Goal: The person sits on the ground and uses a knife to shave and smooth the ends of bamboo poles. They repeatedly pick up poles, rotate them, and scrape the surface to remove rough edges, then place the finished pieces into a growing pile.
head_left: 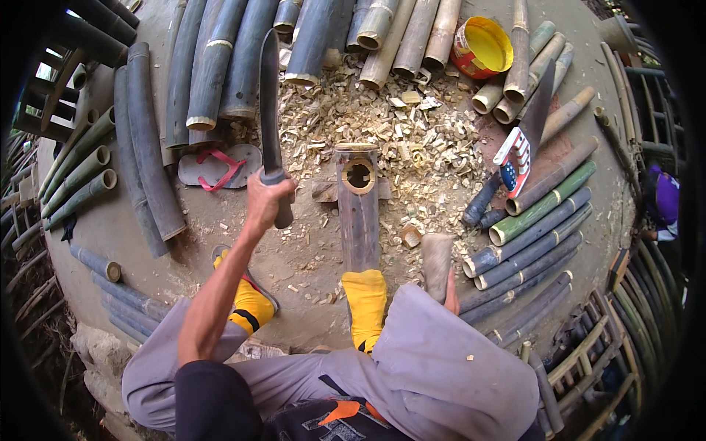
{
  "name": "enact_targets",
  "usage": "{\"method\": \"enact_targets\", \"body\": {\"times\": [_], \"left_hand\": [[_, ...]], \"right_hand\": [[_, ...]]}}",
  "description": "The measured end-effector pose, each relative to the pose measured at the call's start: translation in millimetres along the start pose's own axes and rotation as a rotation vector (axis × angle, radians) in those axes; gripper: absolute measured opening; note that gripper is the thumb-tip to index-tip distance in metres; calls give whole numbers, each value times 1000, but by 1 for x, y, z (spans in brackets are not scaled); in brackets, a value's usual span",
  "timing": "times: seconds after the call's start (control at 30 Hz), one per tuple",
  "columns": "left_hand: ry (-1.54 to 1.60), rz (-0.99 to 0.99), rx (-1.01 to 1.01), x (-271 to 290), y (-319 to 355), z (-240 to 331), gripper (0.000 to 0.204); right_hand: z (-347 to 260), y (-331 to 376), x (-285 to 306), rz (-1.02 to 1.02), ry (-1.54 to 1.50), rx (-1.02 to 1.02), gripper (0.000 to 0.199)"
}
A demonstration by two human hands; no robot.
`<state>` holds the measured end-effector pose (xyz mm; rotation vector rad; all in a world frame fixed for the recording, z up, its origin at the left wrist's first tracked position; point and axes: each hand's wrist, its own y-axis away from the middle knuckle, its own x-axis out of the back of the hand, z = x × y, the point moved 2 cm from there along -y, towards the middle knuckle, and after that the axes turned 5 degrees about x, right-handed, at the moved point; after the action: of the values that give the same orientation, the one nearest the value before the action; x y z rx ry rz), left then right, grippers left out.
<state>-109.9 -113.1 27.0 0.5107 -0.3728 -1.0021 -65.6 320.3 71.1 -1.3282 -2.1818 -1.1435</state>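
My left hand (269,197) is closed round the dark handle of a machete (270,103), whose long blade points away from me, upright in the picture. My right hand (451,294), mostly hidden behind my knee, grips a wooden mallet (437,261) with a thick, pale end. Between them lies a bamboo piece (359,235) with a round hole cut near its far end, propped on a wooden block (324,192). My foot in a yellow sock (364,303) rests against its near end. The blade is apart from the bamboo.
Wood chips (434,147) cover the ground ahead. Bamboo poles (243,59) lie at the back, more bamboo (540,231) at the right. A yellow bucket (485,46), a handsaw (516,160) and a flip-flop (220,167) lie around. A person in purple (664,195) is at far right.
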Motion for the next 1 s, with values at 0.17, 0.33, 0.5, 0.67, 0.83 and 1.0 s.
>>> {"method": "enact_targets", "body": {"times": [0.17,0.33,0.5,0.67,0.83,1.0], "left_hand": [[130,167,-45,-35,36,-25,17],[178,153,0,-75,56,-29,20],[246,233,-16,-66,68,-48,19],[288,329,39,-52,75,-64,19],[331,415,12,-45,76,-78,19],[261,375,20,-50,77,-73,20]], "right_hand": [[-3,-32,-13,98,284,257,75],[-16,-117,-51,-38,394,258,57],[-19,-138,-53,-170,304,326,31],[-8,-166,-24,-472,604,310,22],[-157,-236,13,-695,564,431,24],[-372,-228,76,-191,-520,1185,83]]}}
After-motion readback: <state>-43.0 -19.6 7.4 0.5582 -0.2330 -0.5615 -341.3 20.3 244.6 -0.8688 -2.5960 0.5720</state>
